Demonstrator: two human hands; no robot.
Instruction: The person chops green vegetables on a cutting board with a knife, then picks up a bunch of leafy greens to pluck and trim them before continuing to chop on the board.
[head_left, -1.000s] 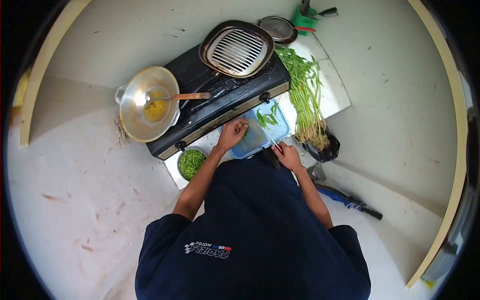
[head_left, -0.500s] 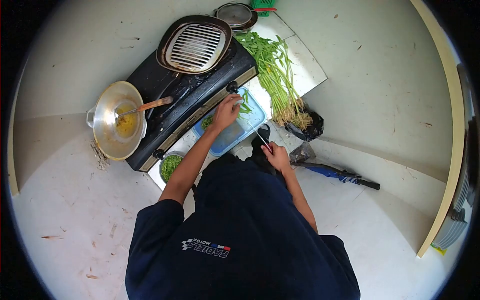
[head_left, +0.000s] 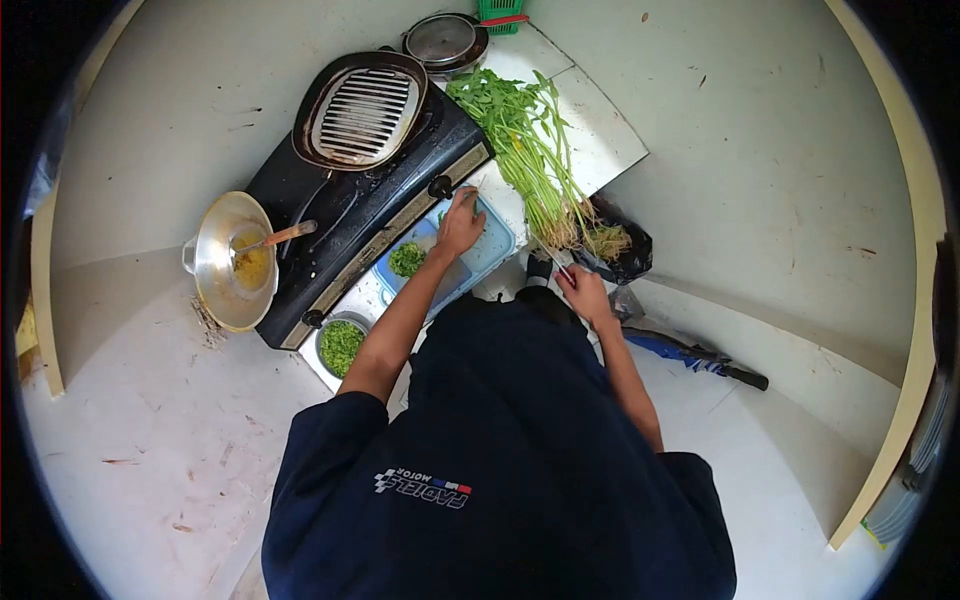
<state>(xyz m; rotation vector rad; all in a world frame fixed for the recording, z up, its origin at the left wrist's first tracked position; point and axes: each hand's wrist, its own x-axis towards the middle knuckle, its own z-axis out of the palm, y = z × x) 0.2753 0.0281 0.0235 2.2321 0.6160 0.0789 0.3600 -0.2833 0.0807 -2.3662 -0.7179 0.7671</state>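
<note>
Left hand (head_left: 461,228) is reaching over the blue tray (head_left: 493,245), palm down; its fingers are bending close together near the tray's far side. Cannot tell whether they are pinching anything. Right hand (head_left: 586,294) is holding a knife (head_left: 566,273), fingers wrapping the dark red handle; the blade is pointing far and left, beside the roots of the leafy bunch (head_left: 540,170).

Chopped greens (head_left: 407,259) are lying in a small pile on the tray's left part, left of the left hand. A bowl (head_left: 321,352), holding finely chopped greens, is standing near and left of the tray. The leafy bunch is lying on the white tiled counter (head_left: 610,145), roots toward the near side, close to a black bag (head_left: 634,262). Beyond the tray, the stove (head_left: 385,215) is supporting a grill pan (head_left: 365,112); a wok (head_left: 215,270) is sitting at its left end.
</note>
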